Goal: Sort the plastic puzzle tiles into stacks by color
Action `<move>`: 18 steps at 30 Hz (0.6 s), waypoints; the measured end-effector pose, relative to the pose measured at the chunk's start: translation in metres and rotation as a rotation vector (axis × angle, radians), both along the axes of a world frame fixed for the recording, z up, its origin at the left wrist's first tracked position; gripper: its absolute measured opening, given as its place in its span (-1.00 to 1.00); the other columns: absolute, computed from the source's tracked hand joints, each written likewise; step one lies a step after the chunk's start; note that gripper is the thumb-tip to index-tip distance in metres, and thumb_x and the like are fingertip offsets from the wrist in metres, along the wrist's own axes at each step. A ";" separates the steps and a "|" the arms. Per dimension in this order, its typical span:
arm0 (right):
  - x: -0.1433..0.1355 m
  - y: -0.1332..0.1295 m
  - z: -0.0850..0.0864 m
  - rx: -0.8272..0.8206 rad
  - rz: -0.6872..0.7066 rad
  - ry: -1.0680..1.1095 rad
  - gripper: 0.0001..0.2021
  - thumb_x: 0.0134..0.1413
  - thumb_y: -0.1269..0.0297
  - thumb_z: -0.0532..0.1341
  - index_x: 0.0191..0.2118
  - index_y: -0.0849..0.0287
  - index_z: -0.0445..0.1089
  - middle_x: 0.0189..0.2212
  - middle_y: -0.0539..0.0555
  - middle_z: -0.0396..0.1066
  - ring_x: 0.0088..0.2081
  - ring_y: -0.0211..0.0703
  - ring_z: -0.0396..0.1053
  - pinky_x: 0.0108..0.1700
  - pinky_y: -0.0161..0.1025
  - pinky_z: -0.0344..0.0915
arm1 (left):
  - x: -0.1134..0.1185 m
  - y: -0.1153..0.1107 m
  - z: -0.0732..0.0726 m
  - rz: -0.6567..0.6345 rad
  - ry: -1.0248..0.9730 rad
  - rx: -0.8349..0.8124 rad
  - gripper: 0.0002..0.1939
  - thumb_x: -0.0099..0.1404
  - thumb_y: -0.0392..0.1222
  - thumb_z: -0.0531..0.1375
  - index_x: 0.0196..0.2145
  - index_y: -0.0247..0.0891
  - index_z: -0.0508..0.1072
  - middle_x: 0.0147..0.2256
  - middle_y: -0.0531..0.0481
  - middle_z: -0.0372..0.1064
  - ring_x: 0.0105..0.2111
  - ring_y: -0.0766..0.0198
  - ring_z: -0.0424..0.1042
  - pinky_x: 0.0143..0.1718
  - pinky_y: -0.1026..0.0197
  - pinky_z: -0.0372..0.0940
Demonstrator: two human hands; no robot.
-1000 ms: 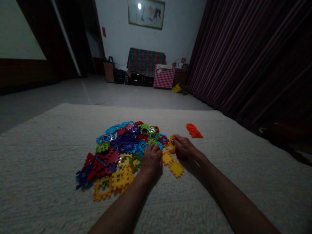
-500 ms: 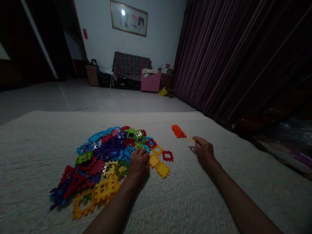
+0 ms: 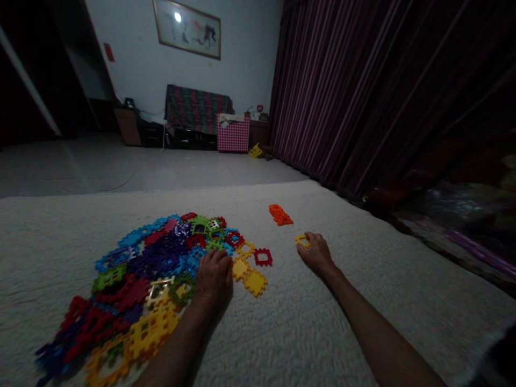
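My right hand [image 3: 316, 251] pinches a yellow square frame piece [image 3: 302, 241] with toothed edges, low over the pale cover. Beyond it lies an orange cluster of pieces [image 3: 281, 214], apart from the hand. My left hand [image 3: 214, 274] is at the right edge of a pile of toothed plastic pieces [image 3: 161, 255] in several colours. Its fingers are curled down and closed; their tips and anything under them are hidden. Beside that hand lie two solid yellow pieces [image 3: 255, 282], a red frame piece [image 3: 263, 257] and another yellow frame piece [image 3: 245, 248].
A pale textured cover [image 3: 290, 328] lies under everything. Tiled floor [image 3: 181, 171] stretches beyond its far edge to a low cabinet draped with cloth [image 3: 197, 110]. A dark purple curtain [image 3: 322, 91] hangs at the right, with plastic-wrapped items [image 3: 459, 199] near it.
The view has turned to the right. My right hand has tipped the yellow frame piece, so its opening now shows, and has come a little nearer. My left hand stays at the pile.
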State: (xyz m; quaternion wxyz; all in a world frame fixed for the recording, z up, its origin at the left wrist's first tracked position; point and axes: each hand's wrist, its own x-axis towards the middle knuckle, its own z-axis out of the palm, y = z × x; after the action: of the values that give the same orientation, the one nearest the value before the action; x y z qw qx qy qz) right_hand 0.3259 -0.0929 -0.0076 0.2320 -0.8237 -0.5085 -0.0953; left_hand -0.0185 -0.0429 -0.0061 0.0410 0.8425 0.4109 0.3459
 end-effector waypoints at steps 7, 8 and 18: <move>-0.001 0.022 0.009 0.000 -0.070 0.041 -0.52 0.11 0.10 0.25 0.10 0.23 0.42 -0.06 0.26 0.46 -0.05 0.03 0.42 -0.01 -0.14 0.30 | 0.000 0.001 -0.002 -0.002 0.003 0.008 -0.76 0.34 -0.32 0.09 -0.27 -0.18 0.56 -0.12 -0.08 0.52 0.01 0.00 0.36 0.10 -0.10 0.29; -0.001 0.027 0.010 -0.006 -0.072 0.044 -0.54 0.11 0.10 0.25 0.09 0.22 0.42 -0.07 0.25 0.46 -0.06 0.03 0.42 -0.02 -0.14 0.30 | 0.000 0.001 -0.002 -0.002 0.006 0.006 -0.76 0.35 -0.32 0.09 -0.26 -0.19 0.56 -0.12 -0.08 0.52 0.02 0.00 0.36 0.10 -0.10 0.29; -0.006 0.032 0.003 -0.005 -0.050 -0.019 -0.62 0.17 0.08 0.20 0.02 0.17 0.45 -0.05 0.24 0.45 -0.03 0.09 0.38 -0.02 -0.08 0.27 | -0.001 0.001 -0.002 0.001 0.023 0.005 -0.77 0.36 -0.32 0.09 -0.27 -0.18 0.56 -0.09 -0.08 0.52 0.02 0.00 0.35 0.09 -0.08 0.29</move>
State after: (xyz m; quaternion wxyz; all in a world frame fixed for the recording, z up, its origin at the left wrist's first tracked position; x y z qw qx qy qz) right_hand 0.3198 -0.0611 -0.0049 0.2225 -0.8358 -0.4903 -0.1075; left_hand -0.0197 -0.0423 -0.0076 0.0338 0.8463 0.4109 0.3374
